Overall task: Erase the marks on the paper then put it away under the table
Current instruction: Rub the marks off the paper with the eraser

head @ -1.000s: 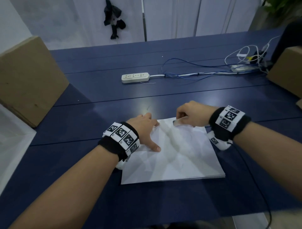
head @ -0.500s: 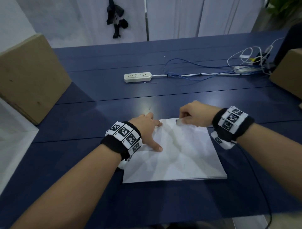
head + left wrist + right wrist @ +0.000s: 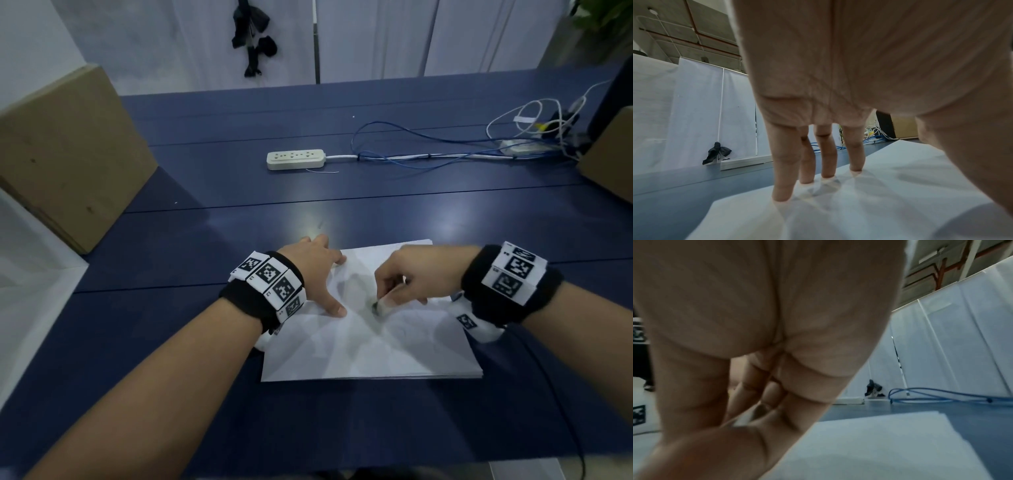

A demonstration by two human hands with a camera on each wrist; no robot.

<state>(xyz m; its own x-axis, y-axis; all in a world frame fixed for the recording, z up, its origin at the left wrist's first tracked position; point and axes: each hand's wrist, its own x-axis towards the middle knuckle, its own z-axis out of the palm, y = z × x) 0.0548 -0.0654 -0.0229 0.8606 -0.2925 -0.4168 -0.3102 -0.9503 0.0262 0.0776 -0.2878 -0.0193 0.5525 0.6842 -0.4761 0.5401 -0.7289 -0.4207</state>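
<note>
A white sheet of paper lies on the dark blue table, on top of a thin stack. My left hand presses its straight, spread fingers on the paper's far left part. My right hand pinches a small white eraser and holds its dark tip down on the middle of the sheet, close to my left thumb. In the right wrist view the eraser shows as a blurred pale strip between curled fingers above the paper. No pencil marks can be made out.
A white power strip with blue and white cables lies further back. Cardboard boxes stand at the left and at the right edge. A white surface sits at the near left.
My right hand has moved with the eraser from the paper's far edge toward me, to the middle of the sheet. The left hand has stayed pressed on the paper.
</note>
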